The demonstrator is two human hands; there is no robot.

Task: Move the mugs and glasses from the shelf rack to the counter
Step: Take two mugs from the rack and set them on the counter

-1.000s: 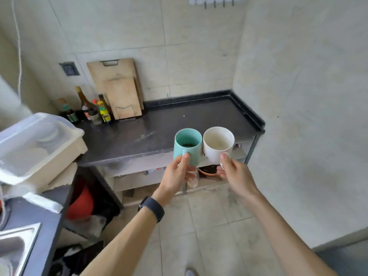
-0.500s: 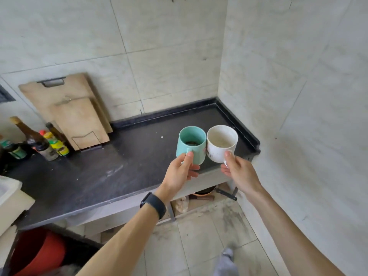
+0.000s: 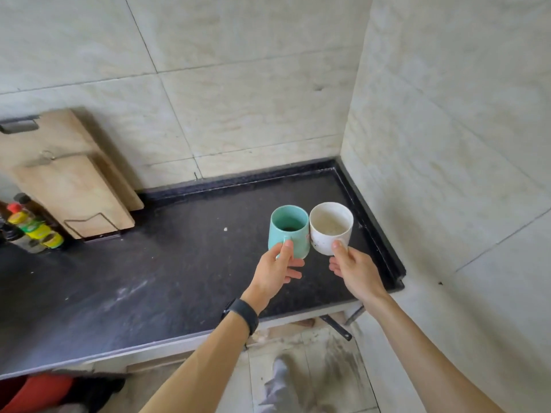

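My left hand [image 3: 275, 271] grips a teal mug [image 3: 288, 231] by its handle, thumb on top. My right hand [image 3: 356, 271] holds a white mug [image 3: 331, 228] the same way. Both mugs are upright, side by side and nearly touching, held over the right end of the dark counter [image 3: 155, 272], near the corner of the walls. The teal mug has a dark residue at its bottom; the white one is stained inside. The shelf rack is out of view.
Two wooden cutting boards [image 3: 68, 186] lean in a wire stand against the back wall at the left. Sauce bottles [image 3: 32, 231] stand at the far left. The counter has a raised rim [image 3: 378, 234] along the right wall. A red tub [image 3: 38, 391] sits below.
I have stepped closer, and both mugs have moved from in front of the counter's edge to above its right end. My grip on each mug is unchanged.
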